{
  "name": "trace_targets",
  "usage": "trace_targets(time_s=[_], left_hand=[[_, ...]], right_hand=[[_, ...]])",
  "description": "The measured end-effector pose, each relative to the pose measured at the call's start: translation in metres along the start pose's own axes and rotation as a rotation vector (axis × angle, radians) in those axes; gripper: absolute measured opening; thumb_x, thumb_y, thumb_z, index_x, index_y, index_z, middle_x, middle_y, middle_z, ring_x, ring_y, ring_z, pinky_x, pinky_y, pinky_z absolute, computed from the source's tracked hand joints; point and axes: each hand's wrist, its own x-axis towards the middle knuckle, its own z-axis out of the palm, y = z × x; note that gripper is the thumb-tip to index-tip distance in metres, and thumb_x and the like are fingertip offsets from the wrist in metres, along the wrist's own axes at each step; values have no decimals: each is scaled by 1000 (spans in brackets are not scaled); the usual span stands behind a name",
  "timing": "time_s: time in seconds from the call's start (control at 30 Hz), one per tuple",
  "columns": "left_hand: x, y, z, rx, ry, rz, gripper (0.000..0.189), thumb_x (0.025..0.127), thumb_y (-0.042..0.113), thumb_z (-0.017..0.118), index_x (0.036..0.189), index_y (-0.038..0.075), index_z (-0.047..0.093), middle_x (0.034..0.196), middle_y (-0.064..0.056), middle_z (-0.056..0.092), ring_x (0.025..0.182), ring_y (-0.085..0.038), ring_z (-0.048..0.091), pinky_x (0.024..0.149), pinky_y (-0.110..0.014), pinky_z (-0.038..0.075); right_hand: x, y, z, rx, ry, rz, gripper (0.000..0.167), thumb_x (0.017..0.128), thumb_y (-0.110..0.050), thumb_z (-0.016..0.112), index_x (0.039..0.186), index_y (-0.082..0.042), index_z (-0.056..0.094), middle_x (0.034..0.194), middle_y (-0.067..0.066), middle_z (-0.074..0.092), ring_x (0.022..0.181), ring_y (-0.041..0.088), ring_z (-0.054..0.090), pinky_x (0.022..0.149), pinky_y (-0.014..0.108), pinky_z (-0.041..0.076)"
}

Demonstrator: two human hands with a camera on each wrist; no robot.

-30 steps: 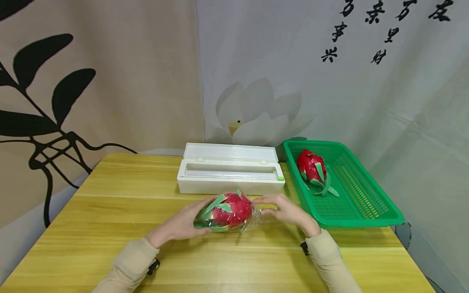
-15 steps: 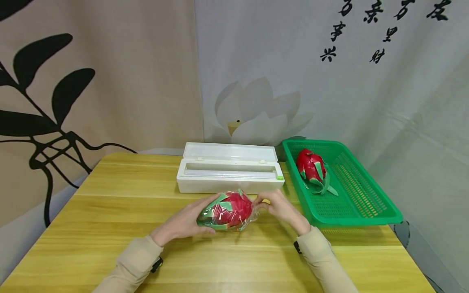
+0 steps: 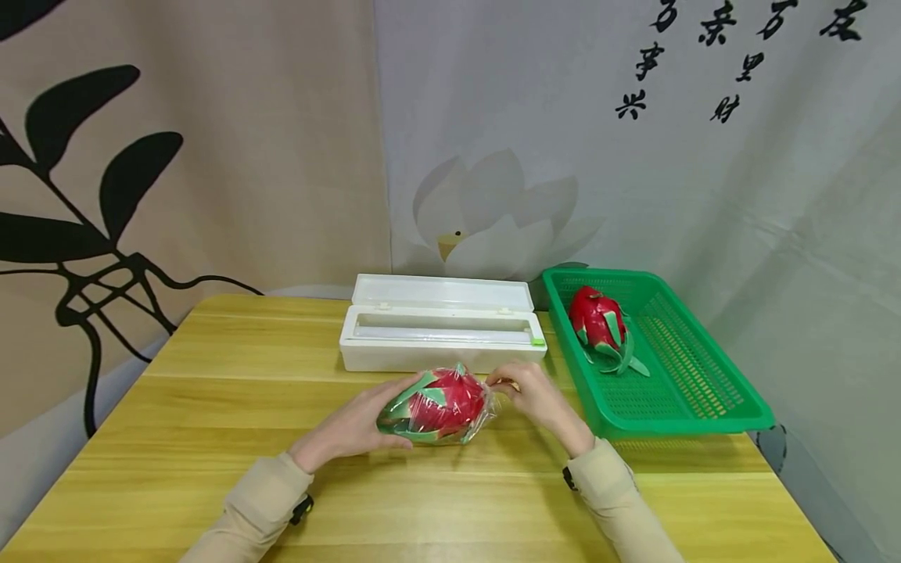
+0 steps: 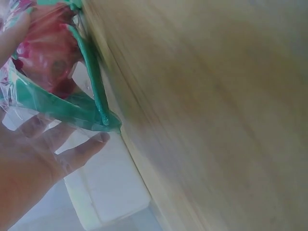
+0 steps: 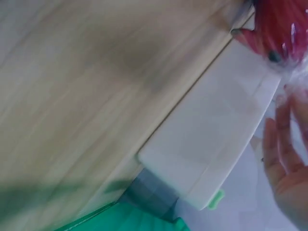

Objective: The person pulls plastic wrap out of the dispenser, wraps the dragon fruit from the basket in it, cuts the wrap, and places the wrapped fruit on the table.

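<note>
At wooden table [image 3: 422, 500], near side of white box [image 3: 443, 360], grasping wrapped dragon fruit [image 3: 442, 405] round left end with fingers of left hand [image 3: 352, 426], pinching loose film [image 3: 490, 407] with right hand [image 3: 533, 397]; likely light, slippery, best cupped round middle.

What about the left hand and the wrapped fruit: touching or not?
Touching: the head view shows the left hand gripping the wrapped fruit around its left end.

Wrapped fruit [image 4: 50, 53]: cut off, left wrist view's upper left.
Right hand [image 5: 292, 182]: cut off, right wrist view's right edge.
</note>
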Motion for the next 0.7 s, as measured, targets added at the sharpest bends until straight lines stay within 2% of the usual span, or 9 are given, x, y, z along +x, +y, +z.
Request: trace_targets(time_s=[0.13, 0.2, 0.27, 0.37, 0.43, 0.53, 0.6, 0.7], left_hand=[[0, 1, 0, 8, 1, 8, 98, 71, 37, 82, 151, 28, 25, 148, -15, 41, 130, -38, 46, 101, -57, 44], [0, 1, 0, 7, 2, 12, 98, 71, 36, 82, 151, 27, 25, 148, -15, 41, 130, -39, 46, 101, -57, 44], [0, 1, 0, 5, 2, 12, 98, 71, 36, 82, 151, 27, 25, 148, -16, 41, 130, -39, 46, 101, -57, 44], [0, 2, 0, -1, -2, 10, 98, 71, 36, 82, 151, 27, 25, 148, -16, 41, 130, -39, 46, 100, -57, 44], [1, 2, 0, -5, -5, 8, 99, 72, 36, 82, 151, 28, 24, 148, -16, 41, 129, -39, 46, 100, -57, 44], [1, 1, 1, -7, -4, 6, 98, 72, 35, 82, 151, 28, 24, 148, -16, 40, 129, -39, 46, 100, -57, 44], [1, 0, 1, -9, -2, 7, 98, 72, 35, 82, 151, 26, 24, 148, -17, 40, 129, -39, 46, 101, -58, 43], [1, -1, 1, -19, -5, 19, 99, 72, 35, 82, 151, 23, 25, 148, -18, 40, 129, -40, 46, 101, -59, 43]], right_hand=[[1, -12, 2, -78, 36, 78, 12, 75, 2, 75, 82, -8, 72, 80, 4, 74, 72, 16, 69, 64, 27, 57], [2, -17, 4, -80, 25, 104, 15, 76, 5, 73, 87, -6, 71, 85, 7, 73, 78, 19, 69, 68, 30, 58], [3, -21, 6, -38, -1, 133, 22, 79, 9, 68, 97, -3, 69, 94, 10, 72, 87, 23, 68, 75, 34, 58], [3, -25, 7, 104, -72, 194, 35, 85, 9, 59, 119, -1, 61, 114, 14, 67, 102, 27, 65, 84, 36, 58], [2, -25, 6, 201, -121, 227, 40, 90, 2, 56, 130, -4, 54, 125, 15, 62, 110, 28, 63, 88, 38, 57], [0, -24, 2, 288, -203, 240, 53, 92, -14, 62, 141, -11, 44, 137, 12, 55, 119, 29, 58, 94, 42, 53], [-2, -23, 1, 268, -251, 222, 68, 86, -27, 70, 146, -16, 38, 141, 11, 51, 122, 29, 55, 97, 45, 52], [-4, -23, 0, 215, -296, 195, 91, 74, -36, 79, 149, -20, 30, 145, 11, 47, 124, 30, 53, 99, 48, 49]])
